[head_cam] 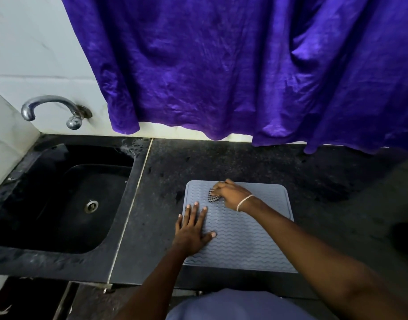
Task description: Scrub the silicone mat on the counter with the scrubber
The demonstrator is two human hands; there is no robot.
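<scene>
Mat (244, 239) grey, wavy ridges, flat on dark counter (244, 162). Left hand (191, 229) grip spread, pressing mat's left edge. Right hand (230, 195) grip pinching checkered scrubber (213, 197) at mat's far side.

Silver bracelet (244, 202), blue-grey garment (240, 306)

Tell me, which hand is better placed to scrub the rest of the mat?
The right hand: it grips the scrubber on the far part of the mat. The left hand lies flat on its left edge, likely steadying it, and holds no tool.
</scene>
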